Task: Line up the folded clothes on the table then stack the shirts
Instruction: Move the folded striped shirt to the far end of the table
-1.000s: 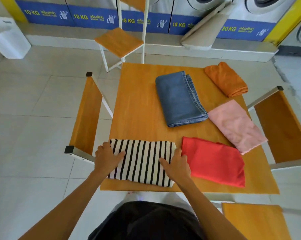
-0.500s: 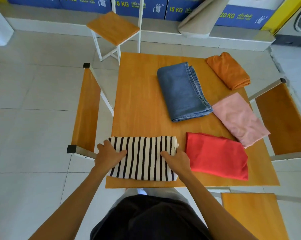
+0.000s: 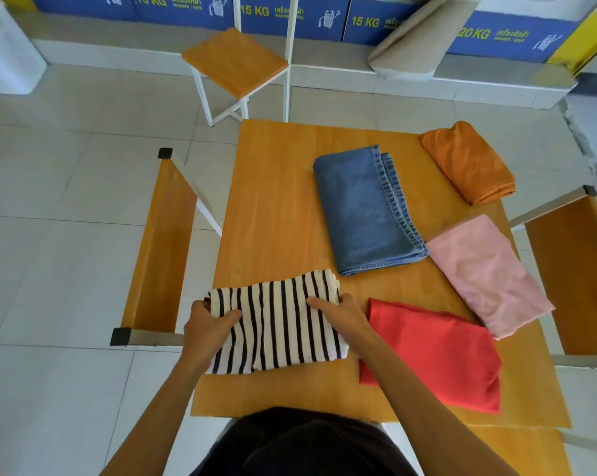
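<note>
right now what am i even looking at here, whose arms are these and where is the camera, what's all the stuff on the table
There is no robot here. A person wears a wide-angle camera on the head, so this one view looks forward and down at their own arms.

They stand at a wooden table in a laundromat. The left hand and the right hand each grip one side of a folded black-and-white striped shirt.

Four more folded pieces lie on the table: a red shirt beside the right hand, a pink shirt, blue jeans, and an orange shirt at the far corner. Wooden chairs stand around the table.
</note>
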